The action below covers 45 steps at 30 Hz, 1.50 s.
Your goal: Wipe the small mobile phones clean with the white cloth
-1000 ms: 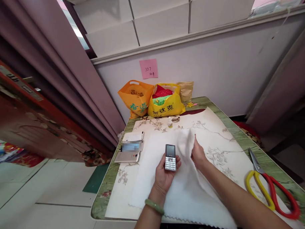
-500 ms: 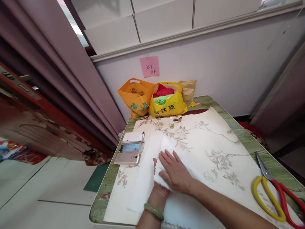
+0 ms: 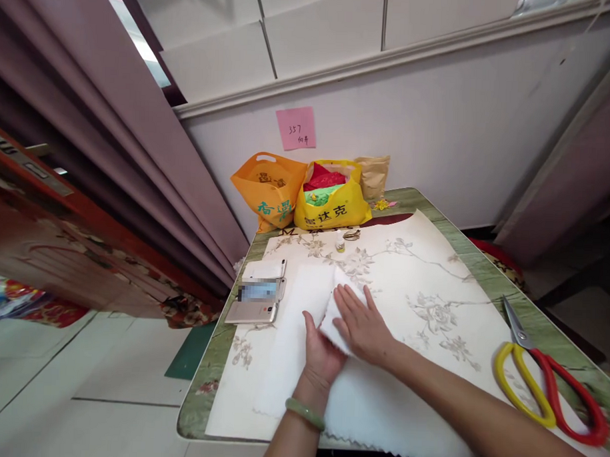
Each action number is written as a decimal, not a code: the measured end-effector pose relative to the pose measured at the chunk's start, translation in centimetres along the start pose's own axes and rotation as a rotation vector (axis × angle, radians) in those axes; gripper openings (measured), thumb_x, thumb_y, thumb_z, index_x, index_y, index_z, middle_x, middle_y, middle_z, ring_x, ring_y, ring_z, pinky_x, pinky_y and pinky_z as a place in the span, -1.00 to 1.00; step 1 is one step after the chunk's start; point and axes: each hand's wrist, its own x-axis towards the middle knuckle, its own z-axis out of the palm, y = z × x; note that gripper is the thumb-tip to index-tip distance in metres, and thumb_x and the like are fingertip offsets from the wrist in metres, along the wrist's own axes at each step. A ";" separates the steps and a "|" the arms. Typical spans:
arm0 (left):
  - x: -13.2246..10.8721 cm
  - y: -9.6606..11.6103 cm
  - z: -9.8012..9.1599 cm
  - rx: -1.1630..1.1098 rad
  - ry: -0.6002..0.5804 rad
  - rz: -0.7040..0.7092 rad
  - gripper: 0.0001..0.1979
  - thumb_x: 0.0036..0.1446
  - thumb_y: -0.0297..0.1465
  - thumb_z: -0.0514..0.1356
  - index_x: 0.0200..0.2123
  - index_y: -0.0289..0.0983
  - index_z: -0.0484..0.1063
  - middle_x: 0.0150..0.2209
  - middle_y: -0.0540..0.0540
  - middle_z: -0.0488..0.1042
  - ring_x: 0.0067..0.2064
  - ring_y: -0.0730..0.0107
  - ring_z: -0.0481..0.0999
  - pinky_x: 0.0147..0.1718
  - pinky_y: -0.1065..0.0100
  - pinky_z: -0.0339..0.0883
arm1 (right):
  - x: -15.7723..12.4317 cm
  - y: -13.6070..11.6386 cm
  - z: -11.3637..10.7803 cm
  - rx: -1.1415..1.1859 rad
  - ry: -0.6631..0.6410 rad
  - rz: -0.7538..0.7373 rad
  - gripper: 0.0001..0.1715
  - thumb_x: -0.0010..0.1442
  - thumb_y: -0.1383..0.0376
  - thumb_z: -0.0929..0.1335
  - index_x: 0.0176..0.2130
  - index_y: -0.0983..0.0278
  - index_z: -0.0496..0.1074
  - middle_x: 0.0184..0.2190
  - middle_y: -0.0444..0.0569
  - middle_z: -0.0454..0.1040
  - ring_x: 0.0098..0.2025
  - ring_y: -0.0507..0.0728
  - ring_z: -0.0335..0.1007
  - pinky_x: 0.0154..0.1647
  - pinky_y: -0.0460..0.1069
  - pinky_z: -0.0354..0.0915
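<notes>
A white felt-like cloth (image 3: 389, 408) with zigzag edges lies across the front of the table, part of it folded over. My left hand (image 3: 323, 352), a green bangle on its wrist, reaches palm up under the fold, the thumb stretched out to the left. The other left fingers are hidden by the cloth. On top of the fold my right hand (image 3: 365, 327) lies flat with straight fingers, so the cloth is sandwiched between both palms. Scissors (image 3: 524, 339) with one yellow and one red handle rest at the right.
A flower-patterned sheet (image 3: 434, 260) covers much of the green table (image 3: 193, 411). Several phones (image 3: 252, 312) lie at its left. Behind stand an orange bag (image 3: 271, 181), a yellow bag (image 3: 335, 216) and a brown pouch (image 3: 373, 177). A small bottle (image 3: 340, 242) and glasses (image 3: 352, 235) sit nearer.
Both hands have shifted slightly right with the folded cloth. More of my left palm shows now, and its thumb stands farther from the fold. The view has moved a little too.
</notes>
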 end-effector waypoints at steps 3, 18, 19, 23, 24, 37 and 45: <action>-0.2 0.2 -0.2 0.027 -0.011 -0.026 -0.34 0.15 0.08 0.02 0.19 -0.18 0.31 0.17 -0.16 0.38 0.26 0.08 0.26 0.24 0.14 0.10 | -0.7 -1.4 -0.3 0.066 -0.072 -0.113 -0.30 0.40 0.09 0.01 0.38 0.34 -0.20 0.38 0.05 -0.12 0.42 0.18 -0.31 0.38 0.26 -0.41; -0.1 0.2 -0.4 0.184 0.218 -0.042 -0.26 0.02 0.20 0.05 0.10 -0.15 0.39 0.09 -0.19 0.45 0.16 0.03 0.38 0.11 0.04 0.26 | -1.6 -0.3 -0.8 0.056 -0.039 -0.049 -0.31 0.40 0.12 0.05 0.38 0.32 -0.19 0.37 0.05 -0.09 0.41 0.21 -0.27 0.37 0.28 -0.54; -0.2 0.3 -0.7 0.205 0.238 -0.035 -0.27 0.02 0.20 0.06 0.10 -0.15 0.39 0.09 -0.18 0.45 0.16 0.04 0.38 0.12 0.05 0.26 | -1.7 -1.1 -0.9 0.092 -0.065 -0.099 -0.32 0.40 0.10 0.04 0.39 0.28 -0.20 0.37 0.00 -0.08 0.41 0.18 -0.27 0.38 0.25 -0.53; -0.1 0.5 0.0 0.144 0.065 -0.052 -0.29 0.09 0.17 0.00 0.12 -0.19 0.37 0.11 -0.19 0.44 0.20 0.06 0.33 0.18 0.04 0.17 | 0.9 -1.7 -1.0 0.193 -0.197 -0.141 -0.35 0.41 0.05 -0.02 0.37 0.21 -0.11 0.36 -0.10 -0.03 0.40 0.12 -0.24 0.39 0.21 -0.38; -0.1 0.4 0.5 0.108 0.013 -0.058 -0.29 0.11 0.16 -0.02 0.13 -0.18 0.36 0.11 -0.19 0.44 0.21 0.05 0.32 0.20 0.02 0.15 | 1.8 -1.1 -0.9 0.195 -0.213 -0.114 -0.34 0.40 0.04 -0.01 0.37 0.22 -0.09 0.36 -0.09 -0.03 0.41 0.13 -0.24 0.39 0.22 -0.35; -0.7 0.5 0.1 0.317 0.419 -0.047 -0.20 -0.03 0.26 0.02 0.13 -0.13 0.35 0.27 -0.12 0.25 0.33 0.04 0.10 0.23 0.05 0.11 | -2.1 -1.4 -1.7 0.167 -0.142 -0.112 -0.38 0.41 0.10 0.03 0.38 0.16 -0.15 0.38 -0.11 -0.08 0.41 0.13 -0.25 0.38 0.26 -0.46; -0.3 -0.2 1.6 0.069 -0.009 -0.033 -0.25 0.06 0.20 0.00 0.04 -0.26 0.43 0.07 -0.26 0.47 0.16 0.00 0.38 0.14 -0.01 0.23 | 2.1 0.4 -1.9 0.219 -0.107 -0.045 -0.55 0.41 0.15 0.08 0.11 0.09 0.36 0.21 -0.14 0.32 0.35 0.14 -0.06 0.37 0.25 -0.34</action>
